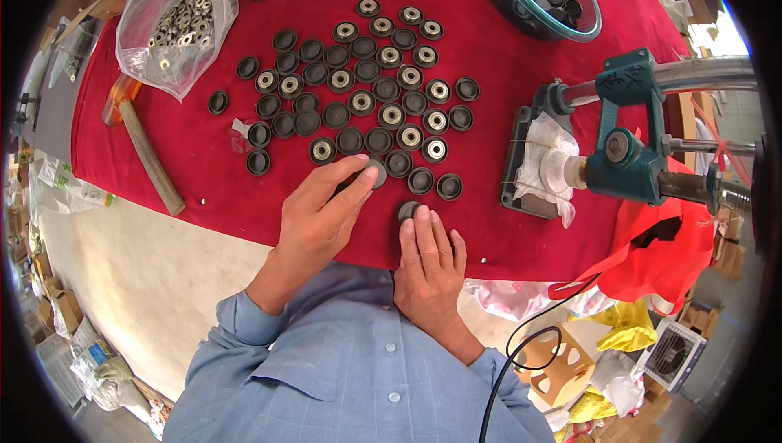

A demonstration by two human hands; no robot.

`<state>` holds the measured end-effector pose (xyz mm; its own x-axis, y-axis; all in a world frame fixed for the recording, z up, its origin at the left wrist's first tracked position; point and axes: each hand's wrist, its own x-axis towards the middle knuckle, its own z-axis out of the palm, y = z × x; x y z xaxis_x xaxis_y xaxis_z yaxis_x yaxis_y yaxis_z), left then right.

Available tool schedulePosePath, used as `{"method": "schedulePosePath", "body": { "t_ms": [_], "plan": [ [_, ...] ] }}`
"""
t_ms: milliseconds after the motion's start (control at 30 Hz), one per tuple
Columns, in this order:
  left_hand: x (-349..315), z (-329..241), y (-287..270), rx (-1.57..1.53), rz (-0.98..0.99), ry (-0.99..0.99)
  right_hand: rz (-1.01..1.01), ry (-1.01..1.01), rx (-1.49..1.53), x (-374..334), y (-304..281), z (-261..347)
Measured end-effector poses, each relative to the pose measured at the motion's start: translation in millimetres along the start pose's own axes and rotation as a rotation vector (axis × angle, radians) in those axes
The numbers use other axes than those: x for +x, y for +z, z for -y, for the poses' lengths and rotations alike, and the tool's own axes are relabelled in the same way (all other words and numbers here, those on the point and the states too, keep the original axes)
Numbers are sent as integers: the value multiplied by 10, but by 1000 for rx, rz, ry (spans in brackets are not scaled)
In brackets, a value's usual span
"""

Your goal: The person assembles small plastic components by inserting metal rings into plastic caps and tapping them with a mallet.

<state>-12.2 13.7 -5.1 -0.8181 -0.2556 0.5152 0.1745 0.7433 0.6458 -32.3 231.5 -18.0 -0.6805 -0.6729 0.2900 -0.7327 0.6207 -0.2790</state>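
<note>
My left hand (318, 211) pinches a dark grey round cap (375, 172) between thumb and fingers, at the near edge of a spread of parts. To its right, my right hand (432, 268) lies with fingers stretched out, fingertips touching a black cap (407, 211) on the cloth. Beyond both hands, several black cup-shaped caps (306, 123) lie loose, hollow side up. Some hold a shiny metal bearing (322, 149) in the middle. One cap (449, 186) sits just beyond the right hand.
A red cloth (220, 207) covers the table. At right stands a green press (627, 141) with a wrapped pad. A clear bag (175, 44) of metal bearings and a mallet (152, 158) are at left. A teal-rimmed bowl (580, 34) of black caps stands far right.
</note>
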Motion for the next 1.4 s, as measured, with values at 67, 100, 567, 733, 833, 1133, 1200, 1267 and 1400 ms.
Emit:
{"method": "schedulePosePath", "body": {
  "t_ms": [67,100,567,733,833,1133,1200,1267,1400],
  "plan": [
    [-1,41,48,71,55,3,-4,6,8,-2,1,10],
    [-4,45,51,75,55,6,2,8,17,-2,-10,14],
    [-19,118,90,183,32,39,50,-17,221,217,-197,-91],
    [1,104,89,198,50,90,58,-33,216,297,-235,-75],
    [-16,89,64,207,78,101,55,-11,231,331,-271,-99],
    [-59,-55,-4,394,191,124,-1,203,293,744,-246,-522],
    [-43,-49,-10,424,245,188,-4,155,242,742,-191,-576],
    [-18,-94,-39,452,277,214,-41,108,286,768,-197,-596],
    [-30,-48,3,429,274,248,59,230,396,876,-319,-628]
  ]
}}
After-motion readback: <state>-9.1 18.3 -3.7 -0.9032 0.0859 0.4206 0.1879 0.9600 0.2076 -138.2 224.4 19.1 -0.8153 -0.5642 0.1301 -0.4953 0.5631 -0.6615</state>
